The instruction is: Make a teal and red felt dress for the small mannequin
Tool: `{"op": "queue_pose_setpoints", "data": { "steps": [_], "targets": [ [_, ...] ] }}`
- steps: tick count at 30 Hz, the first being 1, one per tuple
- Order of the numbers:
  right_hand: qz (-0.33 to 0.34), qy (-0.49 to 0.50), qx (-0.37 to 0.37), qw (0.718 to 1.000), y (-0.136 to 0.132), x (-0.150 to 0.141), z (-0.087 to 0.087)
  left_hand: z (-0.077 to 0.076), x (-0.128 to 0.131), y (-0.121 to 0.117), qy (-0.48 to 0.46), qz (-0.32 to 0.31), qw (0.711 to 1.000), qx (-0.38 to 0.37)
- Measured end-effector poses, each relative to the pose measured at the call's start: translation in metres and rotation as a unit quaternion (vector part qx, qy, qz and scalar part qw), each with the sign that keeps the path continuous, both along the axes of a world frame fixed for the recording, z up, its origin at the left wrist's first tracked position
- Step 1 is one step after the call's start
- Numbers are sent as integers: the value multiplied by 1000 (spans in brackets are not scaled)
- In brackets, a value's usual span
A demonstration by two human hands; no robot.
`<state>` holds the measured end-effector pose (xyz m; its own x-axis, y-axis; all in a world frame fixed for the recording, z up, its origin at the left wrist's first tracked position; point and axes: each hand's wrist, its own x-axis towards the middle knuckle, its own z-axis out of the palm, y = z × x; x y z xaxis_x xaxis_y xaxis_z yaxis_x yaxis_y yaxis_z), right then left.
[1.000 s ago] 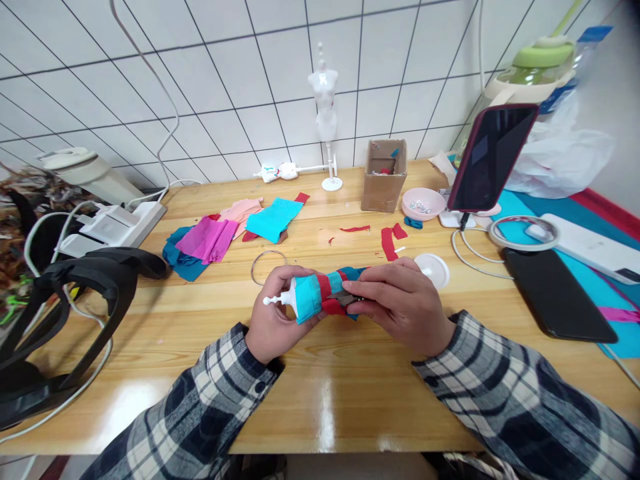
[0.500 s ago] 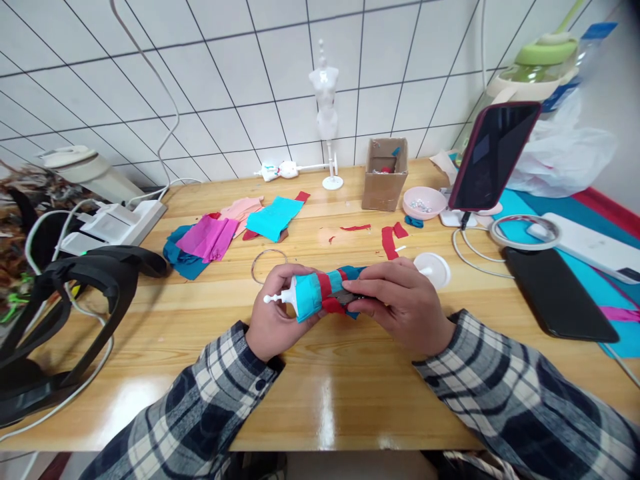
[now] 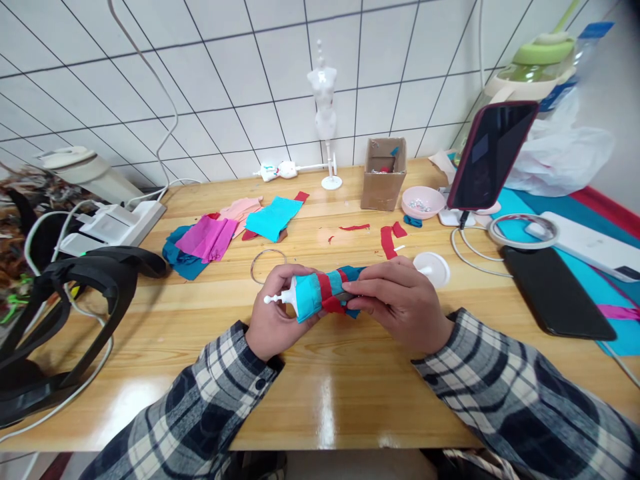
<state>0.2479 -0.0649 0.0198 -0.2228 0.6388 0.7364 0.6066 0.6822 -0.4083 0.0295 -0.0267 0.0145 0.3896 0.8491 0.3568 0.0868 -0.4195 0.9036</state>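
Note:
My left hand [image 3: 277, 310] is closed around a small white dress-form mannequin [image 3: 287, 297]. The form lies on its side above the table, its knobbed neck pointing left. Turquoise crepe paper [image 3: 309, 297] covers its chest, a red band [image 3: 325, 287] crosses the waist, and darker blue paper [image 3: 354, 273] shows beyond. Pinched between thumb and fingers of my right hand [image 3: 407, 300] is a small dark grey flat tool [image 3: 344, 297], against the paper at the red band. Its kind is mostly hidden by my fingers. A white round stand base [image 3: 433, 269] shows just past my right hand.
Crepe paper pieces [image 3: 275, 218] lie at the back left, near a wire ring [image 3: 267, 260]. Another mannequin [image 3: 325, 100] stands by the wall, beside a cardboard box [image 3: 384, 180] and pink bowl [image 3: 423, 202]. Phones [image 3: 555, 293] lie right; a black headset [image 3: 75, 320] sits left.
The grey tool has shifted slightly under my right fingers and less of it shows. My left hand and the mannequin stay in place.

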Motion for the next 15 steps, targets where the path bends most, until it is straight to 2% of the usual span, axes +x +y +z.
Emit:
{"op": "queue_pose_setpoints", "data": {
  "steps": [6, 15],
  "targets": [
    [-16, -49, 17, 999, -3, 2, 4, 0, -1, -1, 23, 34, 999, 14],
    [-34, -55, 20, 998, -6, -1, 4, -3, 0, -1, 13, 28, 999, 15]
  ]
}}
